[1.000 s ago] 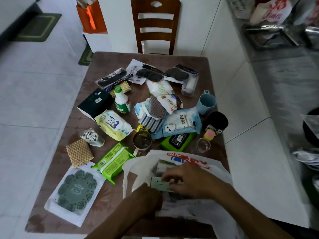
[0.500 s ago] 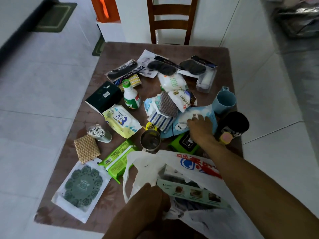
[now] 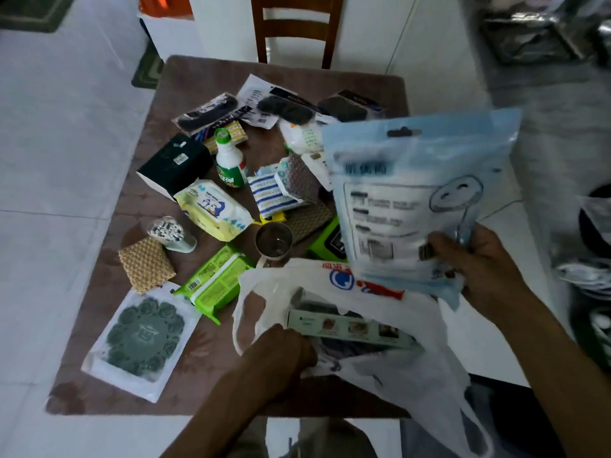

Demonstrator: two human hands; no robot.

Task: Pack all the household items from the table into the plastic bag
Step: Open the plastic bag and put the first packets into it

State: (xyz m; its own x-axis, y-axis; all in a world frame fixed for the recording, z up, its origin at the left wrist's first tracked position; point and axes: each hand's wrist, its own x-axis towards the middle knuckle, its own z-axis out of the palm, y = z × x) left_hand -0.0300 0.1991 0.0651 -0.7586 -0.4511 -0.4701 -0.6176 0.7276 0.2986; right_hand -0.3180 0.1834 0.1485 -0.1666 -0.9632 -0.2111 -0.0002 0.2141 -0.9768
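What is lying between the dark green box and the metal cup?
In the head view, the yellow baby wipes pack lies between the dark green box and the metal cup.

bag (image 3: 380,325): thin white plastic, crinkled, 6 o'clock | blue pouch (image 3: 413,200): glossy plastic film, 3 o'clock | cup (image 3: 273,241): shiny metal, centre | pad (image 3: 145,264): tan, rough woven weave, 9 o'clock | chair (image 3: 297,28): brown varnished wood, 12 o'clock | table (image 3: 132,206): matt brown patterned top
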